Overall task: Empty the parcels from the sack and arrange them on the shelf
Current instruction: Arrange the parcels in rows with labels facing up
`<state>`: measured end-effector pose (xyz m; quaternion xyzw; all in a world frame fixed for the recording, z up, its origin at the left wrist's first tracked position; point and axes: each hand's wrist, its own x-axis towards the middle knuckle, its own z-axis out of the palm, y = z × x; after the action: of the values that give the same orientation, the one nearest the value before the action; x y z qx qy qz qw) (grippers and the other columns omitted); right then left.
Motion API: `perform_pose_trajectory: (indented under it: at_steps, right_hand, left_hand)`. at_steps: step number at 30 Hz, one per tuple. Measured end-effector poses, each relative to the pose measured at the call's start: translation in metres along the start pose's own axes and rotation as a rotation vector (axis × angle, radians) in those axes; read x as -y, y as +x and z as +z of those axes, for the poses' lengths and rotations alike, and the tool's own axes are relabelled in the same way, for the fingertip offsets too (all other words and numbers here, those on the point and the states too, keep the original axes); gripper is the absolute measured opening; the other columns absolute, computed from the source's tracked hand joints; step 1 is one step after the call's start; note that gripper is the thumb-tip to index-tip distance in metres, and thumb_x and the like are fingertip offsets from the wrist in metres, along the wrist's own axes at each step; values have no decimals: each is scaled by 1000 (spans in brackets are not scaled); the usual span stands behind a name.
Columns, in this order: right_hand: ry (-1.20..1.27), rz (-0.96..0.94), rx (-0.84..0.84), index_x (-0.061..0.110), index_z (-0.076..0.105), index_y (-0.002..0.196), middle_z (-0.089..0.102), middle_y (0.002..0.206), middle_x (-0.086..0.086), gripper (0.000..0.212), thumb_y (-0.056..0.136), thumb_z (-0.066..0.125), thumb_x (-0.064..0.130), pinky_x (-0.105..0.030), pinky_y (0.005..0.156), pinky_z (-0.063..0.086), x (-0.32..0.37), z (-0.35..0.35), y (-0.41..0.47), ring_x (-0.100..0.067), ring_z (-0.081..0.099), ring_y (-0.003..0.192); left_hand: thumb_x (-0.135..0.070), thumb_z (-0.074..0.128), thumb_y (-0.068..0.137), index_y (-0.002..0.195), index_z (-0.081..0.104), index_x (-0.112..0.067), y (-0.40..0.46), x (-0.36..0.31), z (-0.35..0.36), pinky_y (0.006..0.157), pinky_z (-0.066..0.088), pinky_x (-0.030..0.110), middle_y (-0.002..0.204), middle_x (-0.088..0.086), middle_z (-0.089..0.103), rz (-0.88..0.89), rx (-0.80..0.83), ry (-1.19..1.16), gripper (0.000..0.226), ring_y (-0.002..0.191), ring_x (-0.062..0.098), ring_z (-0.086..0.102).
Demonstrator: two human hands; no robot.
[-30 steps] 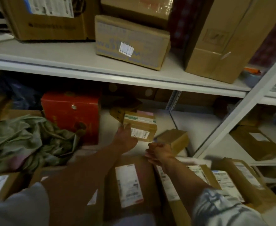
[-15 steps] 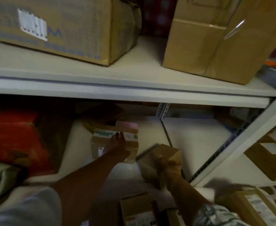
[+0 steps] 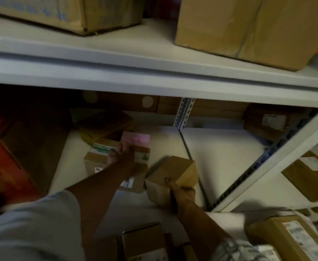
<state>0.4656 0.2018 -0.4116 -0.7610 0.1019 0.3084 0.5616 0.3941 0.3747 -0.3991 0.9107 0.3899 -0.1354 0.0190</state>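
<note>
Head view, left hand (image 3: 121, 154) flat atop taped parcel (image 3: 116, 162), right hand (image 3: 180, 189) gripping plain parcel (image 3: 170, 174) beside it

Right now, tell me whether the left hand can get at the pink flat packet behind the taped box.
Probably yes. The left hand already rests on the green-taped cardboard box, and the pink flat packet lies just beyond its fingertips with nothing between.

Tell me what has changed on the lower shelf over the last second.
The left hand moved from the near face of the taped box onto its top, fingers spread flat. The right hand now grips the plain brown box, tilted, at the front edge of the lower shelf. The taped box, the pink packet and the red carton stayed put.
</note>
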Motion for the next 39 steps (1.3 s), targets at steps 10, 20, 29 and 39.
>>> perform_pose_trajectory:
  at_steps: [10,20,29,39]
  right_hand:
    - [-569,-406,-23,25,12,151,31,141,-13,103,72,76,41,-41,103,37,0,-2,-13,-38,39,125]
    - [-543,-985,-419,18,19,152,40,140,-18,106,68,75,51,-45,95,43,40,-14,-125,-35,43,123]
    - [-597,-965,-387,23,5,152,29,146,-12,109,71,72,50,-49,103,34,-7,-71,-291,-33,31,131]
    - [-797,-871,-107,28,2,149,27,145,-11,104,74,68,57,-49,103,36,-128,-117,-459,-34,30,132]
  left_hand:
    - [-62,80,51,150,3,-29,-10,18,1,113,10,65,155,11,6,119,-20,97,129,144,37,9]
    - [-62,74,59,149,2,-31,-109,29,-100,112,21,57,149,15,17,-134,-221,-358,120,137,38,23]
    - [-67,68,61,146,19,-25,-315,65,-134,110,20,58,141,14,27,-110,-289,-446,107,133,38,26]
    - [-66,69,60,146,19,-18,-523,118,-84,107,27,57,140,16,24,-295,-176,-358,110,131,38,26]
